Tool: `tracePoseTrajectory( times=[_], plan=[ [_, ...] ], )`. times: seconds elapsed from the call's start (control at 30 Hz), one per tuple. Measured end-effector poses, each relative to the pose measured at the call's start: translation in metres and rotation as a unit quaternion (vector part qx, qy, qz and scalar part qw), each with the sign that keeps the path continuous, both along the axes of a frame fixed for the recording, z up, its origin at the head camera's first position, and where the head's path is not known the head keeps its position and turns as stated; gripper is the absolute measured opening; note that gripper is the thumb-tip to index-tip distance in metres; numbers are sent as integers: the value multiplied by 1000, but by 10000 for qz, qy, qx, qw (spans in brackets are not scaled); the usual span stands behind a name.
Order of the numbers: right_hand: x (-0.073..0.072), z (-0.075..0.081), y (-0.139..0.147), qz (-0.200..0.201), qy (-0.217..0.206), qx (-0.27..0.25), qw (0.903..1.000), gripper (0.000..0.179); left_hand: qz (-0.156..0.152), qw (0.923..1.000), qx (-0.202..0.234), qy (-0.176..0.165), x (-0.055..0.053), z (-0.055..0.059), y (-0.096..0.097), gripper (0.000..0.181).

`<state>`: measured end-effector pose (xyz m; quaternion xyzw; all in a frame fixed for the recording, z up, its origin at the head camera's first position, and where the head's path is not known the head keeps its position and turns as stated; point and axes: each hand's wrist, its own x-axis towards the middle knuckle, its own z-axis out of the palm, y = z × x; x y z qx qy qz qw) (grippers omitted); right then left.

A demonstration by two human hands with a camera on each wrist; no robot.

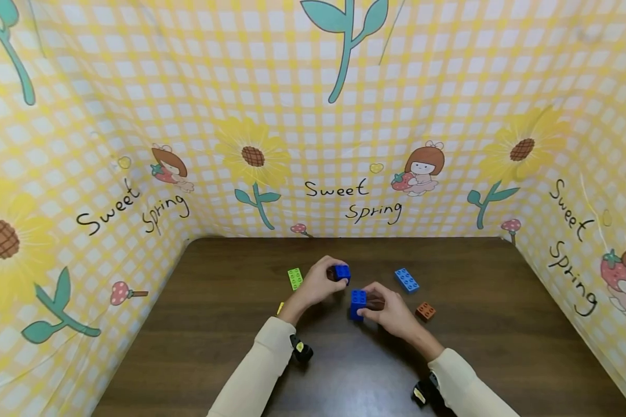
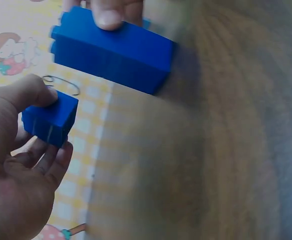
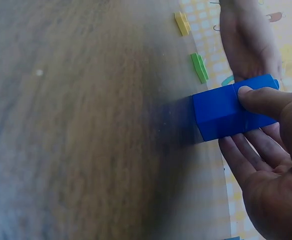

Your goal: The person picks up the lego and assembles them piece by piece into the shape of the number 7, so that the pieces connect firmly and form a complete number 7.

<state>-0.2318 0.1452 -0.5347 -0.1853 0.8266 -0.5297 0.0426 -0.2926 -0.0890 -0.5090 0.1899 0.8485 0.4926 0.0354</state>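
A small dark blue brick (image 1: 342,272) is pinched between the thumb and fingers of my left hand (image 1: 319,282). In my right hand (image 1: 393,314), thumb on one side and fingers on the other, I hold a taller dark blue brick stack (image 1: 358,305) upright, studs on top. The right wrist view shows a seam across this stack (image 3: 218,111), as of two bricks joined. In the left wrist view the small brick (image 2: 50,117) is apart from the stack (image 2: 115,52), beside its studded end.
On the dark wooden table (image 1: 344,370) lie a light green brick (image 1: 295,278) left of my left hand, a light blue brick (image 1: 407,280) at the back right and a brown-orange brick (image 1: 425,311) right of my right hand. My left forearm mostly hides a yellow brick (image 1: 280,308).
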Motion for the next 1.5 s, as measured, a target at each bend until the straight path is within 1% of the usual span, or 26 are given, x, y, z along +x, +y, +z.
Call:
tracePoseTrajectory(
  times=[0.2,0.33,0.43,0.5,0.67,0.73,0.87,1.03,1.2,1.3,1.5],
  plan=[
    [-6,-1,-3,63,177,-5,9998,40,-292,9992,285,14,3,15,-7,37],
    [-10,-2,-8,129,163,-78,9998,43,-530,9972,518,101,8,23,-11,39],
    [-12,-3,-11,127,136,-42,9998,44,-642,9957,655,150,14,28,-13,38],
    [-13,-4,-12,153,138,-19,9998,44,-660,9952,712,157,17,30,-13,37],
    [-14,-4,-13,228,241,-39,9994,43,-556,9956,748,90,25,33,-9,38],
    [-15,-4,-13,244,247,-65,9994,43,-519,9957,769,68,28,33,-7,38],
    [-16,-4,-14,224,235,-66,9995,42,-573,9943,890,105,31,29,-3,36],
    [-15,-4,-14,222,294,-37,9993,42,-672,9923,1037,94,34,20,-1,36],
    [-15,-6,-14,241,373,-140,9989,42,-648,9923,1059,-16,35,11,0,36],
    [-16,-5,-14,239,373,-177,9989,42,-591,9925,1068,-60,34,9,-1,35],
    [-15,-5,-14,238,330,-201,9990,43,-609,9928,1029,0,34,8,-1,35]
  ],
)
